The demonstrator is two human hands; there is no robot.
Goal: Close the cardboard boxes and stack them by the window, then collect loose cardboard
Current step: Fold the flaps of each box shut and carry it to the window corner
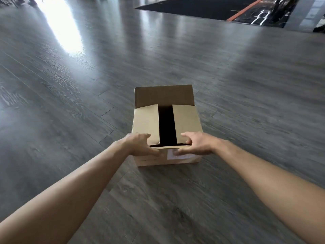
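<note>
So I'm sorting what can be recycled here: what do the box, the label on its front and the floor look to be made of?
The box looks like plain brown corrugated cardboard, matte, with creased flaps. The label on its near face seems to be white paper, too blurred to read. The floor shows grey wood-grain planks with a glossy sheen; laminate, vinyl or real wood cannot be told.

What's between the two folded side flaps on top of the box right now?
Head view: only a dark open gap between the brown cardboard box's left side flap and right side flap; nothing bridges it.
</note>
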